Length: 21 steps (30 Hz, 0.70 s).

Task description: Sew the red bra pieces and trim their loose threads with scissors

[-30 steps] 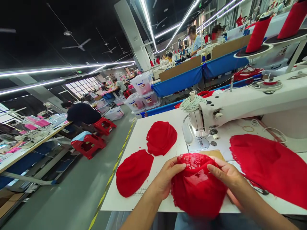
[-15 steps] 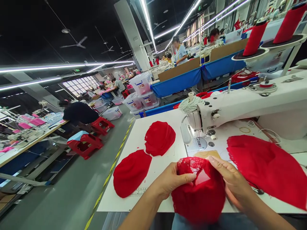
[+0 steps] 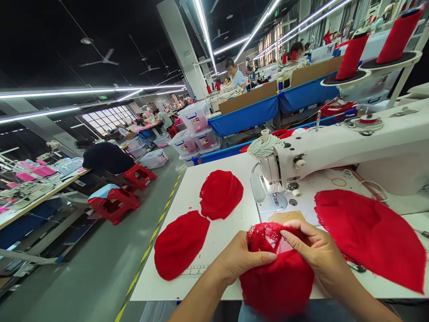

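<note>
Between my hands is a red fabric piece with a lace top edge, held over the table's front edge above my lap. My left hand grips its left side, thumb lying across the front. At the upper right of the piece, my right hand pinches the lace edge between thumb and fingers. A pale patch shows through the sheer lace. Just beyond stands a white sewing machine, its needle area lit. Two red fabric pieces, one farther back and one nearer, lie on the left of the table.
A large red fabric stack lies right of my hands. Red thread cones stand at the upper right. Clear plastic bins are stacked beyond the table. Red stools and a seated person are across the aisle.
My right hand has shifted left along the lace edge, its thumb now over the front of the lace. The left hand keeps its hold. The view has moved slightly.
</note>
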Tool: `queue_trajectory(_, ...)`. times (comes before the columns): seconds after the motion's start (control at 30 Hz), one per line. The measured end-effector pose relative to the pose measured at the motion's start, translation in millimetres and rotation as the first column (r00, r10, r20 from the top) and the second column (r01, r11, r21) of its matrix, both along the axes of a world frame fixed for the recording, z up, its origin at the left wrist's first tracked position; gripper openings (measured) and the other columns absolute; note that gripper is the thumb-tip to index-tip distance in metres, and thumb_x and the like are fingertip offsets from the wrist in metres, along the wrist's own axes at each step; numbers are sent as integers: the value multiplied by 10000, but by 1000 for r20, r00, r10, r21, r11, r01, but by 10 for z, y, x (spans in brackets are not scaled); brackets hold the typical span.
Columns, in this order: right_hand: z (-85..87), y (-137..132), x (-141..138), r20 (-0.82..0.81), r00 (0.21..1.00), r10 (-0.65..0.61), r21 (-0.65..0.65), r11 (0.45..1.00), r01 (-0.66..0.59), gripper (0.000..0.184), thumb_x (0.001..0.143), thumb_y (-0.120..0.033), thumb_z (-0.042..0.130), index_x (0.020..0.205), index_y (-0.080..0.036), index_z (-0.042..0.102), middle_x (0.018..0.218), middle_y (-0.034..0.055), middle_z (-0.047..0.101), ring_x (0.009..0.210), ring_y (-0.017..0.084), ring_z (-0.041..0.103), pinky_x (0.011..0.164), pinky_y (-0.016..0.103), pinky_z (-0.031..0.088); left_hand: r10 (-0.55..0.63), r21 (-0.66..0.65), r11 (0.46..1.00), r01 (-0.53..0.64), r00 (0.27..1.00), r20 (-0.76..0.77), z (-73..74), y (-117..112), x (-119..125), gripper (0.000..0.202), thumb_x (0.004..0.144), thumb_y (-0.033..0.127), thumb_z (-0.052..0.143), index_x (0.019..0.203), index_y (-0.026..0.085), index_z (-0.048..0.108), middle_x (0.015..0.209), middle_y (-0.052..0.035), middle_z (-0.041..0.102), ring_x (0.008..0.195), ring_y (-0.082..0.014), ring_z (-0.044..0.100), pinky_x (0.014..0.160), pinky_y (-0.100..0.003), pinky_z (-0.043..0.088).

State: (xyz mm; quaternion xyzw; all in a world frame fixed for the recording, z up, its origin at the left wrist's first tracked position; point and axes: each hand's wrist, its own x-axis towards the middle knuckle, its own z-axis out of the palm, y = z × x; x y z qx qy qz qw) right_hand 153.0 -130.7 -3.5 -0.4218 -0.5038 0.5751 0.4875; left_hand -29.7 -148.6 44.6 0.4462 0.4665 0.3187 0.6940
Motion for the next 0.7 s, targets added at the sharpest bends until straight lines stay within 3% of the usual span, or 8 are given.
queue_trajectory(0.17, 9, -11, -20, -110, 994, -9, -99, 995, -2, 281, 741, -504, 761, 834, -241, 739, 818, 27, 694, 826, 227, 604, 791, 318, 491, -4, 2, 1000, 4, 1000, -2, -26, 3, -9, 406, 581, 400, 882, 851, 135, 733, 716, 10, 617, 685, -127, 502, 712, -257, 392)
queue_trajectory(0.33, 45, -12, -43, -293, 956, -26, -258, 965, -53, 311, 742, -521, 765, 768, -220, 691, 613, -31, 587, 571, 128, 516, 568, 240, 454, -63, -75, 995, 60, 997, -37, -36, -14, -15, 406, 525, 435, 897, 737, 138, 718, 688, 5, 628, 656, -137, 519, 702, -276, 414)
queue_trajectory(0.4, 69, -14, -31, -320, 947, 33, -292, 947, -132, 321, 734, -517, 773, 776, -209, 691, 583, -29, 585, 528, 126, 517, 540, 246, 448, -56, -74, 996, 54, 998, -19, -28, -26, -10, 417, 535, 449, 891, 765, 142, 727, 704, -3, 644, 672, -145, 537, 726, -285, 430)
queue_trajectory(0.53, 93, -18, 7, -368, 908, 197, -328, 887, -326, 322, 712, -481, 805, 804, -192, 698, 687, 19, 693, 611, 180, 627, 660, 323, 516, -58, -84, 995, 57, 998, -8, -27, -47, 13, 444, 547, 464, 884, 808, 141, 729, 731, -7, 649, 690, -139, 534, 733, -277, 424)
queue_trajectory(0.7, 23, -25, -17, -268, 961, 64, -280, 950, -141, 389, 705, -564, 775, 710, -201, 635, 613, -10, 644, 585, 182, 609, 570, 296, 495, -99, -62, 993, 99, 995, 2, -82, -93, 81, 478, 547, 544, 858, 682, 139, 642, 645, 17, 551, 601, -101, 449, 608, -241, 353)
